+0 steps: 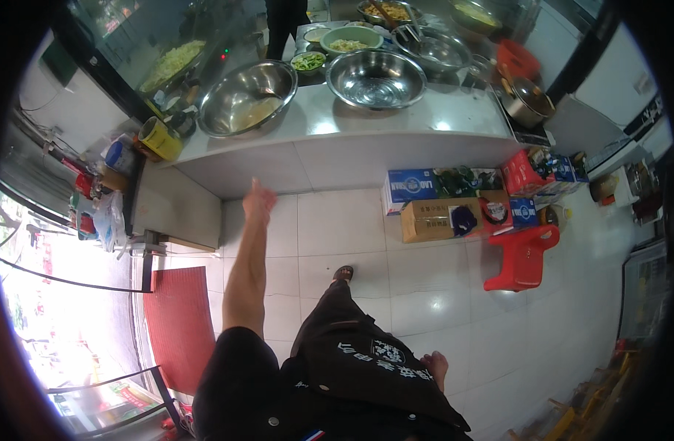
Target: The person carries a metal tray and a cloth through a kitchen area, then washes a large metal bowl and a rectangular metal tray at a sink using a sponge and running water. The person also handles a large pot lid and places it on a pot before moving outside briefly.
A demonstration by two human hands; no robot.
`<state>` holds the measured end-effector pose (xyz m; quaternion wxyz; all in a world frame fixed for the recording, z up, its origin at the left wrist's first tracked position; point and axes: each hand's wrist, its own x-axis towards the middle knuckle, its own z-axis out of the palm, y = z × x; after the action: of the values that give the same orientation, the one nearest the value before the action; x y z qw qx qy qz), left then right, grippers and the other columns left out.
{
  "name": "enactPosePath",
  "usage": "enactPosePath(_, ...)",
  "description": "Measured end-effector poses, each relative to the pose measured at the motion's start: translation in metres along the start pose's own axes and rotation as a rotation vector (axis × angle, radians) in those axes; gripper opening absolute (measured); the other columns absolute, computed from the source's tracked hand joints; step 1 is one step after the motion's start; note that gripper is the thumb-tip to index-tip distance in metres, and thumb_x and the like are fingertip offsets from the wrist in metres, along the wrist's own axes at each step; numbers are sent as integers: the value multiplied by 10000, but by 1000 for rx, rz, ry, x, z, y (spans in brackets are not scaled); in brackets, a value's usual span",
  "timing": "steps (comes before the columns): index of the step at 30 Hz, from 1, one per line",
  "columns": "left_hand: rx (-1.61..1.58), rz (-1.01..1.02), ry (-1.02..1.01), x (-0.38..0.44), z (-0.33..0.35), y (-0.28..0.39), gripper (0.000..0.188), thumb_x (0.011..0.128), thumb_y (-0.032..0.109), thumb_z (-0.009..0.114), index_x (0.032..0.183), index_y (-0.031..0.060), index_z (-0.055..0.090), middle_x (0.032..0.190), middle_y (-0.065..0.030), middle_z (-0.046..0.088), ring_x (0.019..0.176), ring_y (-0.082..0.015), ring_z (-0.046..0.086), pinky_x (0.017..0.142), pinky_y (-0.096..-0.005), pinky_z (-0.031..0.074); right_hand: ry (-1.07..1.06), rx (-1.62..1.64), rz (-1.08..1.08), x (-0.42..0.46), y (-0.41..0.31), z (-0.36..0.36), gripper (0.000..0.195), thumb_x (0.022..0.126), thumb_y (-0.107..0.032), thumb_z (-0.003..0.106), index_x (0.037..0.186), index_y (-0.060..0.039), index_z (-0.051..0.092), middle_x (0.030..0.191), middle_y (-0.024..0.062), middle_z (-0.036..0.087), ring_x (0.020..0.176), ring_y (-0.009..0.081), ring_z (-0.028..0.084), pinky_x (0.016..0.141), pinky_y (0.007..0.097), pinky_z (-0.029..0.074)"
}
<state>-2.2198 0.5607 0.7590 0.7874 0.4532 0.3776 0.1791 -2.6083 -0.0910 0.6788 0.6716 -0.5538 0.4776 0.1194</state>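
Note:
My left hand (258, 200) reaches forward over the floor, just short of the counter front, one finger stretched out and nothing seen in it. Low by the side of the dark printed apron (364, 358) hangs my right hand (436, 368), partly hidden, its fingers curled. On the white counter (381, 124) ahead stand two large steel bowls. The left bowl (249, 102) has some pale liquid in its bottom; the other bowl (376, 80) looks nearly bare and shiny. Behind them sit a small bowl of chopped greens (308, 62) and a green basin of pale shredded food (351, 43).
Cardboard boxes (430, 221) and a red plastic stool (521, 259) occupy the floor at right. A lidded pot (527, 102) stands on a cooktop at the counter's right end, a yellow can (161, 139) at its left. A red mat (180, 325) lies at left. Someone's dark-clad legs (284, 25) show behind the counter.

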Motion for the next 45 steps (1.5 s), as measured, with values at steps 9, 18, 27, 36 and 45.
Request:
enactPosePath(9,-170,-53,-61,197,85,99,559,963,505,618,1243,25,549,1060,-149,649,827,-274,648,746,-385,587,47,-247,163,-20,-20,116,350,965,-216,583,1237,5,573,933,159,662,732,248,673,613,361,555)
enactPosePath(18,-348,-192,-62,242,78,65,176,941,191,596,1042,48,603,909,-97,670,757,-225,679,644,-344,599,126,-167,196,-36,-71,179,318,984,-215,564,1220,-1,567,909,133,661,729,236,679,609,341,568)
enactPosePath(27,-360,-129,20,144,62,23,153,910,134,591,1036,49,601,918,-90,671,753,-219,654,608,-365,560,-57,-268,161,-5,-71,211,136,974,-162,560,938,-32,577,827,98,629,643,155,607,522,277,502)
enactPosePath(36,-154,-228,77,-30,2,-9,237,923,146,569,1116,8,567,1024,-104,657,866,-208,642,670,-313,537,-14,-300,50,22,-105,175,373,968,-223,613,1255,11,564,959,137,683,772,200,697,628,313,580)
enactPosePath(45,-6,-488,-159,-214,-13,-102,108,924,166,560,936,70,610,811,-33,674,674,-164,646,548,-283,485,-70,-262,112,20,-59,82,405,950,-222,632,1259,29,557,936,130,674,732,182,677,598,302,559)
